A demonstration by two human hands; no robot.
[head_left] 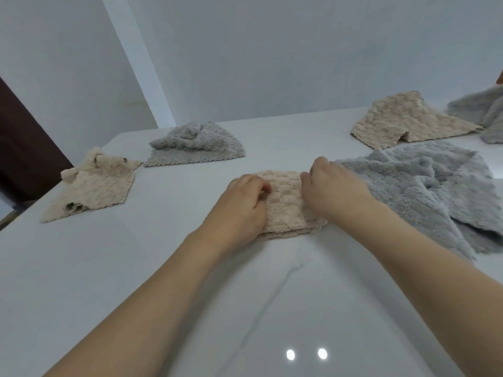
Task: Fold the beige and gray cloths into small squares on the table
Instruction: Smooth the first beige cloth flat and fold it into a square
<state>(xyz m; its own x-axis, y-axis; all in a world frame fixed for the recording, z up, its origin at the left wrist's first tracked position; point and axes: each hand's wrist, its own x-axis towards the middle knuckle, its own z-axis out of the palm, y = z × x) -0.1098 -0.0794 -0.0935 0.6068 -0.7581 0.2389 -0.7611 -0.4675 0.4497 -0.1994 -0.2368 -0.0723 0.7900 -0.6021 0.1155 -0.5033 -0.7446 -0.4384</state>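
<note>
A beige cloth (285, 205), folded into a small layered square, lies in the middle of the white table (136, 268). My left hand (242, 202) rests on its left side with fingers curled onto the fabric. My right hand (332, 186) presses its right side, fingers bent over the top edge. A rumpled gray cloth (424, 189) lies spread out just right of my right hand. Further off lie a crumpled beige cloth (98, 183) at the left, a crumpled gray cloth (196, 144) behind it, another beige cloth (408, 121) at the back right and a gray cloth (484, 112) at the far right edge.
A white wall (272, 50) rises behind the table's far edge. A dark brown panel (21, 148) stands past the table's left corner. Two bright light reflections (306, 354) shine on the glossy tabletop near me.
</note>
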